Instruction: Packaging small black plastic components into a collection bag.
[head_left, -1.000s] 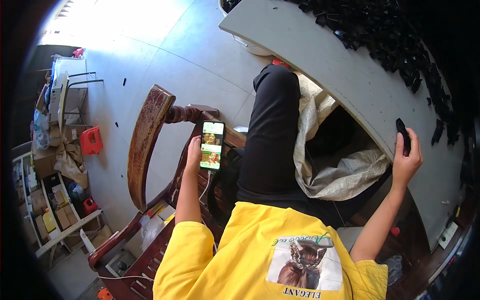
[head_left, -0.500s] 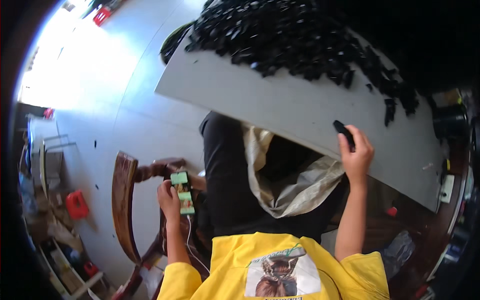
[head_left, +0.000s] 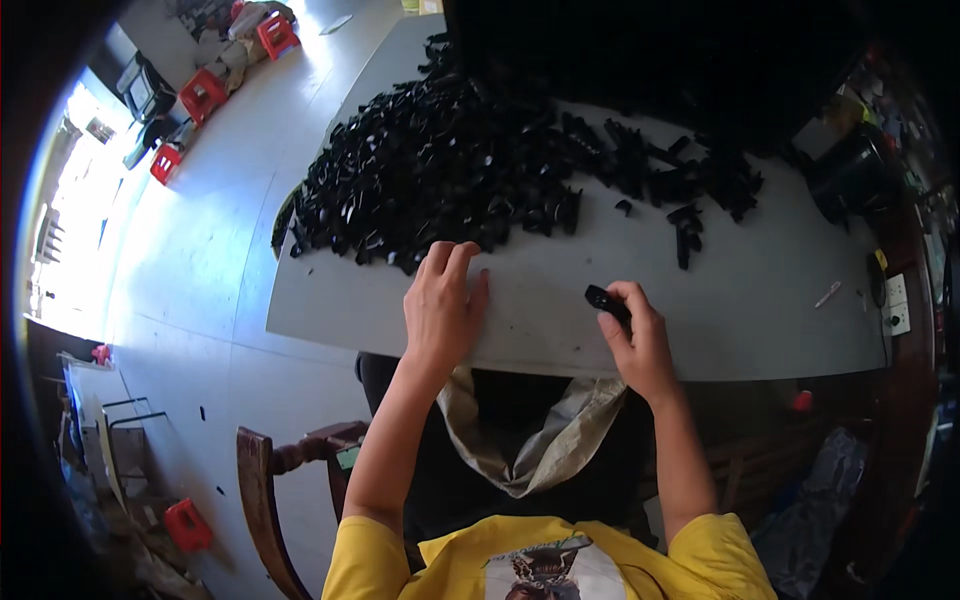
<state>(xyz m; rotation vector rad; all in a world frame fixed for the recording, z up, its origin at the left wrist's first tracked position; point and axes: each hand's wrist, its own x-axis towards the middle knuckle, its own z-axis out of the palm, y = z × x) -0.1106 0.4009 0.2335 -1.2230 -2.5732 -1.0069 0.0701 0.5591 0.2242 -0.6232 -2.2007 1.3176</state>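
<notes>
My left hand (head_left: 442, 308) lies flat on the grey table (head_left: 740, 320) near its front edge, fingers together, reaching toward the edge of a big pile of small black plastic parts (head_left: 440, 170). It holds nothing. My right hand (head_left: 632, 335) rests at the table's front edge and pinches one small black part (head_left: 604, 300) between thumb and fingers. A beige sack (head_left: 545, 445) hangs open on my lap under the table edge, between my forearms.
More black parts (head_left: 690, 180) lie scattered at the back right of the table. A wooden chair (head_left: 262, 480) stands at my left on the pale floor. Red stools (head_left: 205, 92) sit far off at the upper left. Dark clutter lines the right edge.
My left hand has let go of the phone beside the chair and come up onto the table. The view has swung from the floor to the table. My right hand still holds the black part.
</notes>
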